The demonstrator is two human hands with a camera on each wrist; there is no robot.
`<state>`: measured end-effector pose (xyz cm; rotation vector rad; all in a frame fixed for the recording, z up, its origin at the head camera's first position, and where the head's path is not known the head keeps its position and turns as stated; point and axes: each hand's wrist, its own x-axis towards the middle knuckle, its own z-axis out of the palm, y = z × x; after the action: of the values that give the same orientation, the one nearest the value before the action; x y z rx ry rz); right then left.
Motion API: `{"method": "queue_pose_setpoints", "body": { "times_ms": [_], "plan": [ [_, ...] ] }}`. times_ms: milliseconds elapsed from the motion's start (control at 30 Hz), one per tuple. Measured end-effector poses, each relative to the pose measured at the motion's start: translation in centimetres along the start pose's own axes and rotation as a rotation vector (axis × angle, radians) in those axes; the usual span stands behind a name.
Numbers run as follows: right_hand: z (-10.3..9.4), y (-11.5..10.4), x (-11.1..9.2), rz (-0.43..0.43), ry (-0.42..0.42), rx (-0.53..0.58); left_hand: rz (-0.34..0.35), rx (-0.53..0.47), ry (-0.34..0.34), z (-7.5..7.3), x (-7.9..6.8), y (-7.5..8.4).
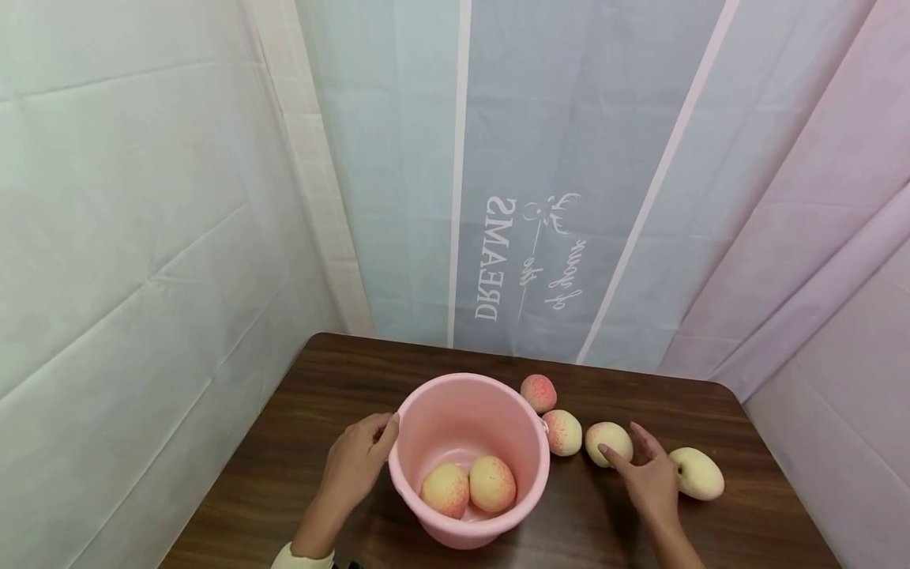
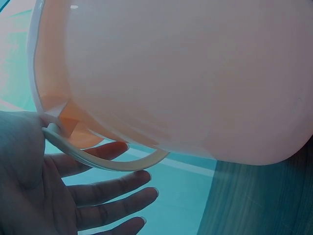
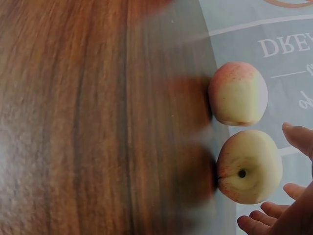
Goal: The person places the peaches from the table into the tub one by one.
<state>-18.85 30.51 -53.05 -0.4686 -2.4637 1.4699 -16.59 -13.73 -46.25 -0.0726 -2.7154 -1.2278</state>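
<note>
A pink bucket (image 1: 472,431) stands upright on the table, with two yellow-and-red peaches (image 1: 445,490) inside. At its left rim rests my left hand (image 1: 360,458); the left wrist view shows its fingers (image 2: 107,210) extended and spread beside the bucket's pale handle (image 2: 115,164). The left thumb is hidden in that view. My right hand (image 1: 648,474) reaches around a peach (image 1: 610,442) to the bucket's right, thumb over its near side. In the right wrist view, the hand's fingers (image 3: 259,223) are spread, with a visible gap to the peach (image 3: 249,166).
Between the bucket and my right hand lie a peach (image 1: 563,433) and a redder one (image 1: 538,393) behind it. A paler, longer fruit (image 1: 698,474) lies right of that hand. The dark wooden table (image 1: 306,395) meets hanging cloth (image 1: 398,197) at the back and sides.
</note>
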Motion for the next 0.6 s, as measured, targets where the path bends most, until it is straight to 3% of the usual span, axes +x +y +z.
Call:
{"method": "queue_pose_setpoints", "body": {
  "times_ms": [600],
  "plan": [
    [1.02,1.02,0.12,-0.038,0.009,-0.047,-0.010,0.016,0.006,-0.10,-0.06,0.27]
  ]
}}
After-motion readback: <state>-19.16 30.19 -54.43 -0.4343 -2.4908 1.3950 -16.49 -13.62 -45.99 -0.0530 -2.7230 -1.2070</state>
